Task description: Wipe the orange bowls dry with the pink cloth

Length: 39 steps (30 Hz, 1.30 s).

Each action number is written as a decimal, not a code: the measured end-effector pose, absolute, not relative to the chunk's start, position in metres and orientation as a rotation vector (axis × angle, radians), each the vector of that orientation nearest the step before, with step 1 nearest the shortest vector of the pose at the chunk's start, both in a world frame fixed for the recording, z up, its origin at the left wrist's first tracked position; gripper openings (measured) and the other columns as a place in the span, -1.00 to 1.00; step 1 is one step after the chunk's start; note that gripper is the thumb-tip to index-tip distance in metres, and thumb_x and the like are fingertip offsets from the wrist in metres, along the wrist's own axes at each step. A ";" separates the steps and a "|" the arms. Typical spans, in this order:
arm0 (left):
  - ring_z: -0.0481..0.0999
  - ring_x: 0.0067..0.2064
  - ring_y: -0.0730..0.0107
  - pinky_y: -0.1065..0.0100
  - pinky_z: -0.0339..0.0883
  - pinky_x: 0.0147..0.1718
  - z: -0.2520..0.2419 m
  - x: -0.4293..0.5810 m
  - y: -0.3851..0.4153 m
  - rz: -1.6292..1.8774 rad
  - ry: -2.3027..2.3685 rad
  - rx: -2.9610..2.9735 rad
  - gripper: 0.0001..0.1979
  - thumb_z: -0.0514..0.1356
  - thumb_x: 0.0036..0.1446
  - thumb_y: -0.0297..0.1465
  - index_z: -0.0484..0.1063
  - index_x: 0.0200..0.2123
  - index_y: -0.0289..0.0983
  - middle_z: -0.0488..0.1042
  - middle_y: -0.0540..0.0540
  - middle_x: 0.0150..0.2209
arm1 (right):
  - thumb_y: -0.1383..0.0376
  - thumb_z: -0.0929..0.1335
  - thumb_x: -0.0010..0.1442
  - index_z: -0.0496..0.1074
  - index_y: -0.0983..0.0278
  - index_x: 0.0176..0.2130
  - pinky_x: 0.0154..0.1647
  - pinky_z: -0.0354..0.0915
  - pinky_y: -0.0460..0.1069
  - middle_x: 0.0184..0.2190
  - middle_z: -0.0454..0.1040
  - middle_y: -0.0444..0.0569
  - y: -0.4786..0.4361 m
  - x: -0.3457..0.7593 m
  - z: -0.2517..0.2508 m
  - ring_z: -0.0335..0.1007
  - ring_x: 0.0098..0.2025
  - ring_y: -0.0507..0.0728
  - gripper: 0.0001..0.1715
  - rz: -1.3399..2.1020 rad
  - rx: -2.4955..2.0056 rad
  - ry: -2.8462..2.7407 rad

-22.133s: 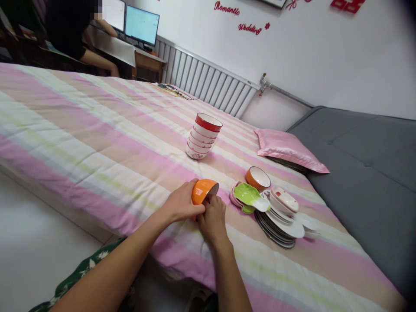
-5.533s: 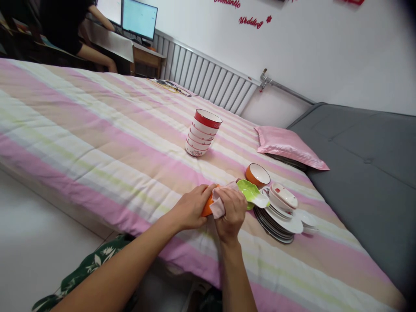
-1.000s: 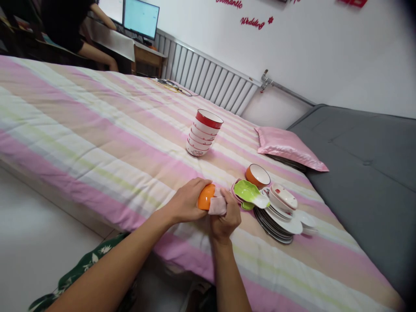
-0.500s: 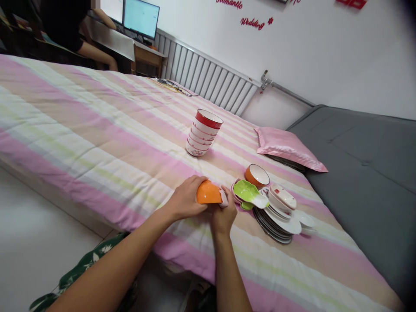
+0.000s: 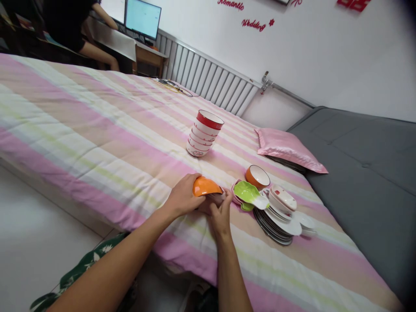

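My left hand (image 5: 184, 197) is closed on the side of an orange bowl (image 5: 206, 186), which is tilted with its outside facing up. In my right hand (image 5: 221, 212) is a pale, thin cloth (image 5: 217, 198), pinched against the bowl's rim and partly hidden by the fingers. Just right of my hands lie a green leaf-shaped dish (image 5: 246, 191) and pink dishes under it. Behind them stands another orange bowl (image 5: 257, 177), white inside. A stack of plates (image 5: 273, 227) with a small white dish (image 5: 282, 201) on top sits farther right.
A stack of white bowls with a red-rimmed top (image 5: 204, 134) stands on the striped bedspread (image 5: 97, 125). A pink pillow (image 5: 289, 149) lies by the grey headboard (image 5: 364, 173). Cables (image 5: 177, 86) rest at the far edge. Another person (image 5: 69, 26) sits at a desk with monitors.
The orange bowl has tipped and shifted slightly left in my left hand. More of the pale cloth shows under its rim, and my right hand's fingers have moved.
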State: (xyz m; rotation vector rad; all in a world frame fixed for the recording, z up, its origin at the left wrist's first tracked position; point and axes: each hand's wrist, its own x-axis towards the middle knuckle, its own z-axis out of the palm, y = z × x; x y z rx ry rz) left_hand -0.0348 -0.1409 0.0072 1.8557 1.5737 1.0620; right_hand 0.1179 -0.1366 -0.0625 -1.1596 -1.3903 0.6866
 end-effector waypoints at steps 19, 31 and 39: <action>0.42 0.07 0.00 0.07 0.30 0.06 0.008 -0.035 -0.139 1.061 1.735 1.726 -0.41 0.13 -0.10 -0.38 0.31 0.07 -0.42 0.43 -0.32 0.04 | 0.10 0.24 0.19 0.32 0.31 0.10 -0.31 0.27 0.06 -0.25 0.54 0.14 -0.144 0.112 -0.058 0.44 -0.24 0.29 -0.44 0.184 -1.715 -1.642; 0.46 0.01 0.04 0.11 0.32 0.01 0.010 -0.033 -0.146 1.047 1.650 1.862 -0.37 0.23 -0.13 -0.35 0.29 0.08 -0.34 0.44 -0.24 0.00 | 0.36 0.23 0.11 0.36 0.28 0.04 -0.03 0.34 0.08 -0.05 0.49 0.09 -0.141 0.119 -0.053 0.42 -0.02 0.19 -0.52 0.050 -1.321 -1.495; 0.44 0.01 0.04 0.13 0.32 -0.02 0.003 -0.029 -0.146 1.089 1.558 2.066 -0.41 0.25 -0.04 -0.23 0.29 0.06 -0.33 0.45 -0.24 -0.02 | 0.48 0.21 0.18 0.43 0.22 -0.06 0.02 0.31 0.13 -0.08 0.54 0.02 -0.147 0.118 -0.040 0.43 -0.03 0.15 -0.61 -0.399 -1.020 -1.620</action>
